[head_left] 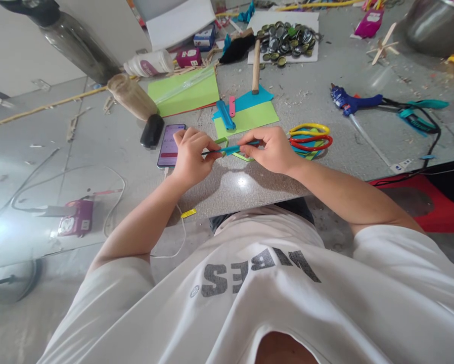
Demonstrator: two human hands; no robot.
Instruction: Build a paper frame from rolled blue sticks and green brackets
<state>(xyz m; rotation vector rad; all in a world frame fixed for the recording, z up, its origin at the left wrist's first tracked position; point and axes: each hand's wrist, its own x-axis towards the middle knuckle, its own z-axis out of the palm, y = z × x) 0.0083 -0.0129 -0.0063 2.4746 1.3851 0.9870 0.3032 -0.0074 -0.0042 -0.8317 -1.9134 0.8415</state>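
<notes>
A narrow blue paper strip (pixel 232 149) is stretched between my two hands, just above the table's front part. My left hand (pixel 195 155) pinches its left end between thumb and fingers. At the other end, the thumb and forefinger of my right hand (pixel 274 149) are closed on it. A folded green strip (pixel 244 157) shows behind and below the blue one; whether it touches my fingers I cannot tell. Beside my left hand lies a phone (pixel 170 144) with a lit screen. Scissors with yellow and red handles (pixel 311 143) rest on paper pieces right of my right hand.
Beyond my hands lie a green paper sheet (pixel 258 119), a blue cutter (pixel 226 115) and a wooden-handled tool (pixel 256 71). Bottle caps (pixel 287 40) are heaped at the back. A blue glue gun (pixel 356 100) with its cable is at right, a brown-filled bottle (pixel 132 96) at left.
</notes>
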